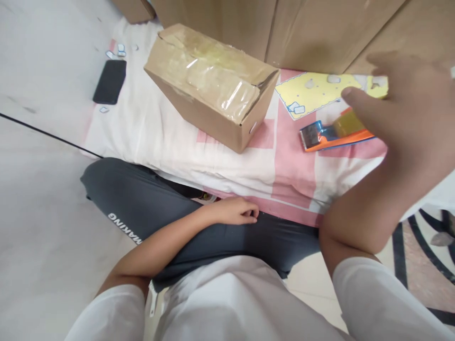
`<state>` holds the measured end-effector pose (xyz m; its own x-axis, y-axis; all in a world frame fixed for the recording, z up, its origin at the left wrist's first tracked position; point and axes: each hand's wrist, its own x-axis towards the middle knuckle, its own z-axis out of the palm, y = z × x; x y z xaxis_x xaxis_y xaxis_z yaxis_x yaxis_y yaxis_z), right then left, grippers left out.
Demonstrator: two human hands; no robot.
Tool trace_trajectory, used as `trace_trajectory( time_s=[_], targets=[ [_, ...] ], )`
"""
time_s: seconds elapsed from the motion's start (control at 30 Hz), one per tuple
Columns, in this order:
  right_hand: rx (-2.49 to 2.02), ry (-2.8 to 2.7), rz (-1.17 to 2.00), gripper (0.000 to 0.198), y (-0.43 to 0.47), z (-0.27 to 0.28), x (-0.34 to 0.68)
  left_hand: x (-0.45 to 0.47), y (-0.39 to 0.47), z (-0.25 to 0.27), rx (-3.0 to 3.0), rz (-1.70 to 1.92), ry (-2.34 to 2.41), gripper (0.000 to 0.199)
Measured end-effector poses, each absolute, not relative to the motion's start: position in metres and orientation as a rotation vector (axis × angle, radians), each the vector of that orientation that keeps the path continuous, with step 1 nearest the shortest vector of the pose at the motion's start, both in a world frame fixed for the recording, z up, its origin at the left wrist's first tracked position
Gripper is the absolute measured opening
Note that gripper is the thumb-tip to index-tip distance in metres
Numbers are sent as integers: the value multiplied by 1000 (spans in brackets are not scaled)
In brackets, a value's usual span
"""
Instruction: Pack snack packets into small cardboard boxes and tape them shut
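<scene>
Currently the right hand (414,102), blurred at the right of the frame, is open, thumb spread wide from the fingers with nothing visible between them, above an orange-and-blue tape dispenser (330,140). A taped cardboard box (209,85) sits at upper centre on the cloth-covered surface (142,128). The left hand (238,210), loosely curled, rests on dark trousers (280,237) at centre; whether it holds anything, I cannot tell.
</scene>
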<state>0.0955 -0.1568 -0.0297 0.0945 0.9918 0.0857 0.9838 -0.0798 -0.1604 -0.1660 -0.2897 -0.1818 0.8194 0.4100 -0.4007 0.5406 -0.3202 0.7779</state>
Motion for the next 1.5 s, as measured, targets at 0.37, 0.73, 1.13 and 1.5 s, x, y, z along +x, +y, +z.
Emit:
trace_trajectory(
  time_s=[0.37, 0.73, 1.13, 1.5],
  targets=[
    [-2352, -2051, 362, 53, -137, -46, 116, -182, -274, -194, 2146, -543, 1199, 36],
    [-2333, -2030, 387, 59, -139, -42, 116, -180, -274, -199, 2155, -575, 1186, 38],
    [-2369, -2063, 365, 59, -139, -41, 117, -180, -274, -201, 2157, -579, 1187, 40],
    [-2351, -2068, 354, 57, -139, -43, 111, -179, -275, -199, 2149, -592, 1185, 38]
  ],
)
